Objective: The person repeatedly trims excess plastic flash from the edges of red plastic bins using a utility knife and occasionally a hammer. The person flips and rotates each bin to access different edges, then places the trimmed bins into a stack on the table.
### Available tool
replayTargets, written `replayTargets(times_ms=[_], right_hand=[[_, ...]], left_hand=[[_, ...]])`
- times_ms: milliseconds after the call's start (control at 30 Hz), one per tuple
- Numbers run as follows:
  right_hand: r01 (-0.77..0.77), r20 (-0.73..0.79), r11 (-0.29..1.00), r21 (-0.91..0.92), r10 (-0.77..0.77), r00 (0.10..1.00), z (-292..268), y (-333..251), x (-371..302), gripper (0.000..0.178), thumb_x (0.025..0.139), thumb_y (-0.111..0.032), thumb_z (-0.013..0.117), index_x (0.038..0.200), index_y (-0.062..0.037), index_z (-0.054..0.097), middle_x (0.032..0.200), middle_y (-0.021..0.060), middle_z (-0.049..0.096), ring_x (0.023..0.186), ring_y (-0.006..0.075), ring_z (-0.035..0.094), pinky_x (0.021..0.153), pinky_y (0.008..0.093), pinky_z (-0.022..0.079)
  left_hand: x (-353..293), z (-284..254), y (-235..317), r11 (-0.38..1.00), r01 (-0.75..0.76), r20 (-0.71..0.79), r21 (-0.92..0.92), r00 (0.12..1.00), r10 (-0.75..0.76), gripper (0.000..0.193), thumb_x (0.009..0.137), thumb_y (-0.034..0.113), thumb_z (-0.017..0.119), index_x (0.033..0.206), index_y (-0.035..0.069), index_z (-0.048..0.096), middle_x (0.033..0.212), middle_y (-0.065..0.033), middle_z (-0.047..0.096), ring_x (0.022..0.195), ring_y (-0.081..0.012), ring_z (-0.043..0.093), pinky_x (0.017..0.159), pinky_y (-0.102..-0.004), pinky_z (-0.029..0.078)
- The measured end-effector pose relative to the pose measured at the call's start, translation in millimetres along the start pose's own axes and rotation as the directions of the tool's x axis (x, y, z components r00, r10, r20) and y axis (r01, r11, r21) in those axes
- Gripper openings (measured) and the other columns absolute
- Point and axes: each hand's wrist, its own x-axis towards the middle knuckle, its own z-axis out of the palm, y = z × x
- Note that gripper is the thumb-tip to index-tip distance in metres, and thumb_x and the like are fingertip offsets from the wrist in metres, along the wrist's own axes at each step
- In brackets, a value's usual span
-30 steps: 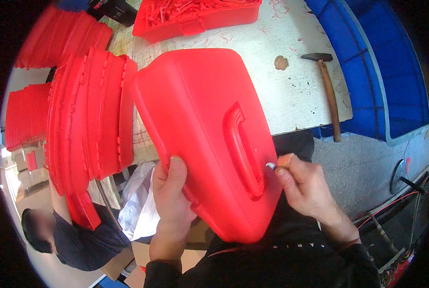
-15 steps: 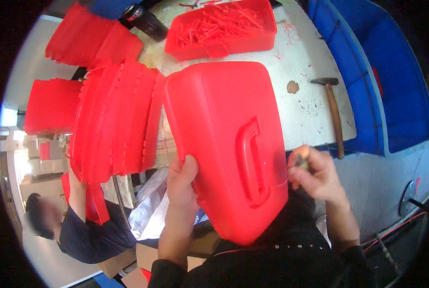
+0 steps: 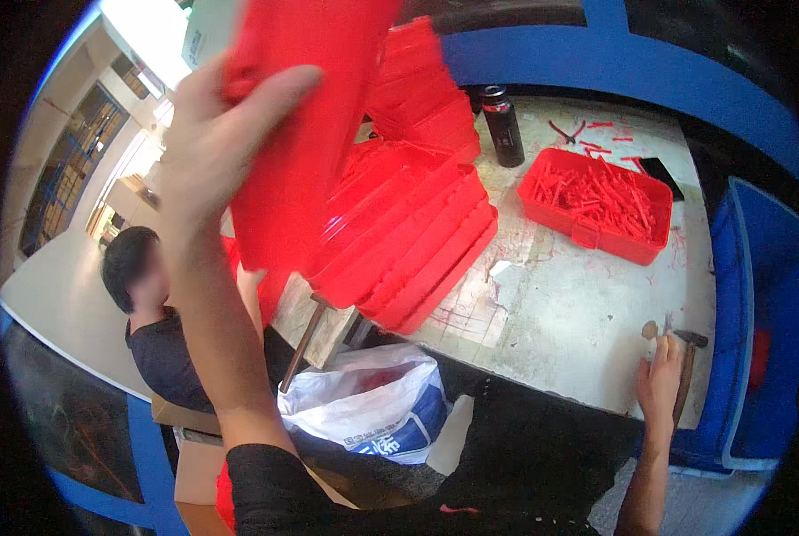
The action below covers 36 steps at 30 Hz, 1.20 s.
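Note:
My left hand (image 3: pixel 207 147) is raised at the upper left, thumb across the face of a red plastic case (image 3: pixel 305 134). The case is blurred and cut off by the top edge. Behind and below it stands a stack of nested red plastic shells (image 3: pixel 430 259), partly covered by the case; whether they touch cannot be told. My right hand (image 3: pixel 658 380) is low over the table's right side, beside a hammer (image 3: pixel 687 380) with a wooden handle. Its fingers are close together, and a small thing at their tips is too small to make out.
On the pale worktable (image 3: pixel 560 322) are a red bin (image 3: pixel 587 234) of red scraps, a black bottle (image 3: pixel 503 129), and pliers (image 3: pixel 567 134). Blue crates (image 3: pixel 730 330) flank the right. A white sack (image 3: pixel 363 406) sits below the front edge. Another person (image 3: pixel 171 330) is at the left.
My left hand has lifted the red case from in front of me to the upper left. My right hand has left its side and moved to the table by the hammer. The view has turned left.

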Motion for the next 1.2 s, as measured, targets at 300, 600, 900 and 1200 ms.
replayTargets(times_ms=[300, 600, 900, 1200], right_hand=[[-0.164, 0.069, 0.980, 0.117, 0.156, 0.985, -86, 7, -42, 0.022, 0.083, 0.004, 0.064, 0.103, -0.0037, 0.059, 0.102, 0.0180, 0.060, 0.089, 0.0416, 0.062, 0.077, 0.0460, 0.052], [0.017, 0.018, 0.997, 0.070, -0.018, 1.000, -246, 85, 12, 0.011, 0.096, -0.006, 0.054, 0.102, -0.0063, 0.063, 0.094, 0.0111, 0.062, 0.085, 0.0230, 0.063, 0.073, 0.0336, 0.054], [-0.163, 0.257, 0.764, -0.624, 0.398, 0.881, -124, 326, 194, 0.041, 0.085, -0.009, 0.069, 0.125, -0.0066, 0.060, 0.127, 0.0155, 0.063, 0.116, 0.0322, 0.063, 0.091, 0.0438, 0.056], [-0.326, 0.473, 0.834, -0.445, 0.528, 0.705, 109, 464, 103, 0.029, 0.090, -0.029, 0.056, 0.113, -0.0168, 0.069, 0.101, 0.0047, 0.069, 0.094, 0.0220, 0.063, 0.078, 0.0409, 0.050]], left_hand=[[-4, 116, -153, 0.582, -0.022, 0.276, 0.813, 0.894, -0.353, 0.037, 0.086, 0.033, 0.074, 0.097, -0.002, 0.066, 0.094, -0.0267, 0.069, 0.091, -0.0421, 0.068, 0.077, -0.0521, 0.054], [-5, 139, -189, 0.654, 0.041, 0.401, 0.755, 0.761, -0.511, 0.040, 0.090, 0.034, 0.066, 0.109, -0.001, 0.063, 0.108, -0.0268, 0.066, 0.104, -0.0403, 0.064, 0.087, -0.0490, 0.051], [-88, 208, -105, 0.921, 0.368, 0.443, 0.128, 0.810, -0.384, 0.010, 0.093, 0.000, 0.059, 0.093, -0.001, 0.069, 0.084, -0.0086, 0.068, 0.078, -0.0193, 0.063, 0.070, -0.0331, 0.051], [-241, 334, 8, 0.150, 0.973, 0.869, 0.175, -0.081, -0.488, 0.013, 0.099, 0.018, 0.065, 0.098, 0.005, 0.067, 0.075, -0.0020, 0.063, 0.066, -0.0120, 0.059, 0.061, -0.0246, 0.048]])
